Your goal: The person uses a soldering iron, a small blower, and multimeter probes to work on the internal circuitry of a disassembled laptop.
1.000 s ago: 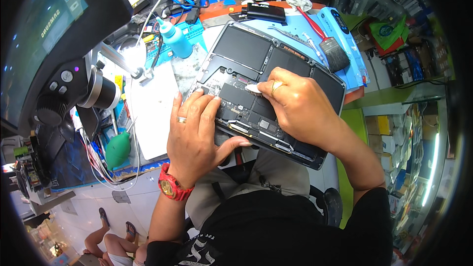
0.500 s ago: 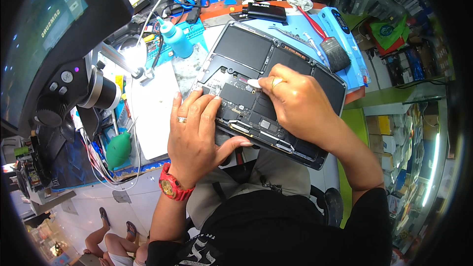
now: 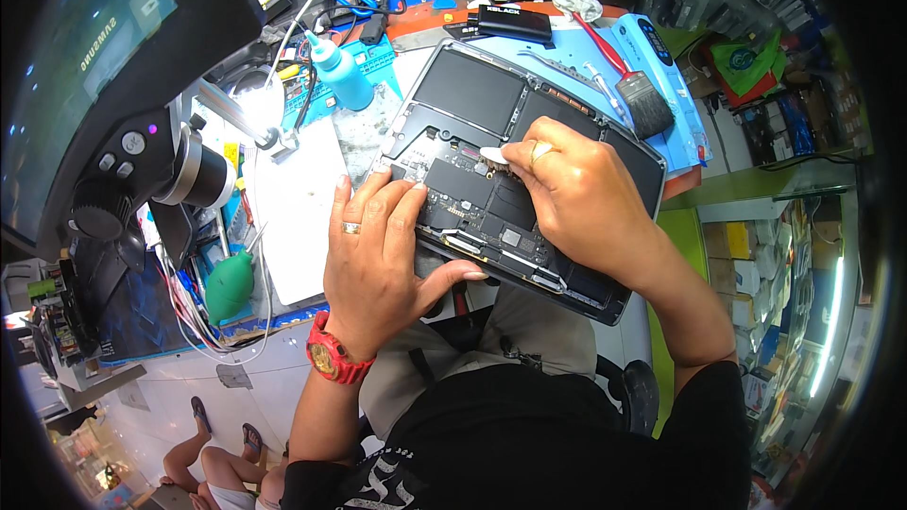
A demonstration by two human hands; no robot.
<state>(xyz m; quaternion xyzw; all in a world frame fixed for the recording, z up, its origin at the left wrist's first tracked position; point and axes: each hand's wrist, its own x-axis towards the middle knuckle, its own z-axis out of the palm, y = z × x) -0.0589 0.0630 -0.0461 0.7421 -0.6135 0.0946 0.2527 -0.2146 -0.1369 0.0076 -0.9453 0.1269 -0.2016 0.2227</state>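
An opened laptop (image 3: 460, 182) lies tilted across the bench edge and over my lap, its black battery cells and circuit board bare. My left hand (image 3: 376, 250) rests on its left side. The fingers are stretched out with tips on the board's edge, and the thumb points along the near rim. In a pinch, my right hand (image 3: 576, 194) holds a small toothbrush (image 3: 492, 155). Its white head shows past my fingertips, bristles down against the upper part of the circuit board. The handle is hidden in my palm.
Left stand a microscope (image 3: 194, 179) with a screen and a green air blower (image 3: 230, 288). A blue bottle (image 3: 338, 74) stands beyond the laptop. A red-handled brush (image 3: 644, 102) and tweezers (image 3: 557, 67) lie on the blue mat at far right. Another person's legs (image 3: 222, 463) show lower left.
My right hand has shifted slightly right and turned, so the toothbrush's bristles now show. My left hand stays nearly in place on the laptop.
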